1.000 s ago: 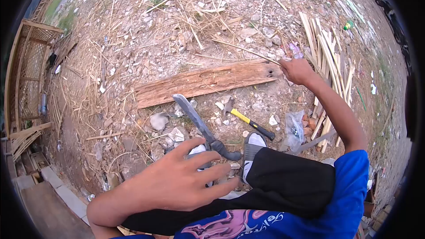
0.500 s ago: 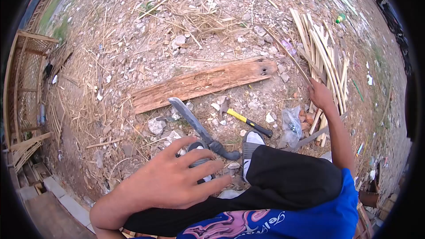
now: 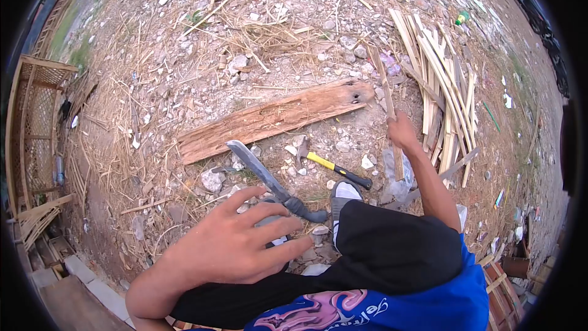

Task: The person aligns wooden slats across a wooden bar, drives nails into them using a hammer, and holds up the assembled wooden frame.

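Observation:
My right hand is closed around a thin wooden strip, which stands up and leans slightly left, near the right end of a weathered plank. Over my knee hovers my left hand, its fingers spread and nothing in them. Just beyond those fingers a machete lies on the ground with its dark wrapped handle by my foot. To its right is a claw hammer with a yellow and black handle. A clear plastic bag sits partly hidden below my right forearm.
A pile of pale wooden strips lies at the right. Rubble and dry straw cover the ground. At the far left stands a wooden frame with woven mesh, and pale blocks lie at lower left.
My right hand has moved left, away from the pile of strips, carrying the wooden strip, which is now more upright. My left hand stays spread in nearly the same place.

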The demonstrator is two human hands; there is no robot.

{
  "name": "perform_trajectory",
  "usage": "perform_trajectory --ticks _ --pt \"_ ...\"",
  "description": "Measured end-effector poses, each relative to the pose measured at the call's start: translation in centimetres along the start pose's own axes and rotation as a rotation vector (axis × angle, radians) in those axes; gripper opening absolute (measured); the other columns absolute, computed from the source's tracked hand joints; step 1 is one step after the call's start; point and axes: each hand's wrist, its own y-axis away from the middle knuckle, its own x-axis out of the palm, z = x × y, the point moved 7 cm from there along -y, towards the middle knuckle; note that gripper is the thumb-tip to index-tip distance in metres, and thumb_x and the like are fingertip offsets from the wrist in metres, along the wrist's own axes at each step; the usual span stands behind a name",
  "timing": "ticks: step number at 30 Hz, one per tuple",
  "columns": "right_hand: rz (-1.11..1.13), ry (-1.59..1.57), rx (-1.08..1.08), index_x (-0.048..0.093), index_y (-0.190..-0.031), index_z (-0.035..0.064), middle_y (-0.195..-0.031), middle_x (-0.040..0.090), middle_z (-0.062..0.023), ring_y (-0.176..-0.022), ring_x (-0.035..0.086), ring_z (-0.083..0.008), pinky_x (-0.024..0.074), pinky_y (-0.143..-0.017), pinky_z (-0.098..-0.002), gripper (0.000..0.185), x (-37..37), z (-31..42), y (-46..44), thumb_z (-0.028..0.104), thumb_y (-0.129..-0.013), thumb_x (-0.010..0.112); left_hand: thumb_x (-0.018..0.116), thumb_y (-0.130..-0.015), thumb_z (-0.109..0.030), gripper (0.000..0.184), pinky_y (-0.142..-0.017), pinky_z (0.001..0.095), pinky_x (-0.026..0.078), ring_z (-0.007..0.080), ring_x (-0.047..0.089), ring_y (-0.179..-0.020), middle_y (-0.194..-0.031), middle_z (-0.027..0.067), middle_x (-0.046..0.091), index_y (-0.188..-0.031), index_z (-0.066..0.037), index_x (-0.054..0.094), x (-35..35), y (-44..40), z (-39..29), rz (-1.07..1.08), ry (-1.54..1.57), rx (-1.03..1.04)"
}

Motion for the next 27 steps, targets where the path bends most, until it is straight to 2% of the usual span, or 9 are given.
perform_trajectory --ticks 4,7,10,14,16,19,22,25,27 --pt "0.241 0.053 -0.173 0.054 -0.127 -0.0037 -0.114 0.062 -0.0335 -0.111 0.059 -0.0482 0.0441 -0.097 -0.0520 0.041 5.1 6.1 1.0 0.020 -0.093 0.050 0.074 -0.080 -0.024 0.036 -0.103 0.0458 0.046 0.0172 0.064 -0.106 -0.111 -0.0036 0.067 -0.116 -0.025 0.070 0.2 -0.5 -0.4 0.006 0.008 0.012" --pt "0.117 0.040 -0.411 0.052 -0.132 -0.0005 -0.116 0.062 -0.0332 -0.111 0.059 -0.0477 0.0443 -0.097 -0.0529 0.043 4.1 11.8 2.2 0.021 -0.094 0.050 0.074 -0.080 -0.023 0.034 -0.103 0.0451 0.047 0.0171 0.064 -0.106 -0.111 -0.0035 0.068 -0.114 -0.024 0.071 0.2 -0.6 -0.4 -0.002 0.008 0.008" --pt "0.044 0.023 -0.360 0.049 -0.135 0.0030 -0.114 0.063 -0.0333 -0.110 0.059 -0.0480 0.0447 -0.096 -0.0538 0.045 1.9 14.3 2.9 0.023 -0.096 0.051 0.075 -0.080 -0.021 0.032 -0.102 0.0449 0.047 0.0172 0.065 -0.106 -0.111 -0.0033 0.068 -0.112 -0.024 0.071 -0.2 -0.3 0.2 -0.011 -0.005 -0.022" --pt "-0.102 0.133 -0.199 0.052 -0.125 0.0001 -0.109 0.064 -0.0330 -0.105 0.061 -0.0494 0.0466 -0.091 -0.0572 0.037 -1.5 7.6 -1.7 0.021 -0.094 0.050 0.075 -0.079 -0.020 0.032 -0.101 0.0447 0.047 0.0175 0.065 -0.105 -0.110 -0.0032 0.068 -0.111 -0.023 0.071 -0.2 0.0 0.4 -0.030 -0.004 -0.044" --pt "-0.117 0.189 -0.136 0.053 -0.121 -0.0017 -0.109 0.065 -0.0330 -0.104 0.062 -0.0497 0.0469 -0.090 -0.0577 0.036 -1.7 4.0 -3.5 0.019 -0.092 0.050 0.075 -0.080 -0.020 0.031 -0.101 0.0445 0.047 0.0174 0.065 -0.105 -0.110 -0.0031 0.068 -0.110 -0.023 0.071 -0.2 -0.1 0.4 -0.024 0.001 -0.041" --pt "0.015 0.389 -0.127 0.053 -0.120 -0.0037 -0.109 0.065 -0.0328 -0.105 0.062 -0.0495 0.0471 -0.092 -0.0560 0.037 -0.1 3.9 -3.8 0.018 -0.090 0.050 0.075 -0.080 -0.020 0.031 -0.101 0.0442 0.047 0.0171 0.065 -0.105 -0.110 -0.0030 0.068 -0.110 -0.023 0.072 0.0 -0.4 0.5 -0.009 0.012 -0.038" --pt "0.099 0.242 -0.201 0.052 -0.124 -0.0043 -0.111 0.064 -0.0331 -0.106 0.061 -0.0492 0.0466 -0.094 -0.0538 0.040 2.1 7.8 -3.6 0.018 -0.090 0.049 0.075 -0.080 -0.020 0.030 -0.101 0.0441 0.047 0.0169 0.065 -0.105 -0.109 -0.0032 0.068 -0.110 -0.022 0.072 0.2 -0.8 0.4 -0.002 0.022 -0.026" --pt "0.316 0.033 -0.276 0.050 -0.130 -0.0030 -0.112 0.064 -0.0339 -0.107 0.061 -0.0489 0.0456 -0.096 -0.0526 0.044 3.4 13.3 -0.1 0.017 -0.091 0.047 0.075 -0.079 -0.020 0.030 -0.101 0.0441 0.047 0.0169 0.065 -0.104 -0.109 -0.0033 0.068 -0.109 -0.022 0.071 0.2 -0.9 0.4 -0.005 0.028 -0.029" --pt "0.122 -0.031 -0.240 0.047 -0.134 -0.0016 -0.113 0.063 -0.0341 -0.107 0.061 -0.0491 0.0450 -0.096 -0.0534 0.046 2.7 11.9 -0.7 0.017 -0.092 0.047 0.076 -0.079 -0.019 0.030 -0.100 0.0441 0.047 0.0170 0.065 -0.104 -0.109 -0.0034 0.068 -0.109 -0.022 0.071 0.3 -0.8 0.6 -0.001 0.027 -0.038"
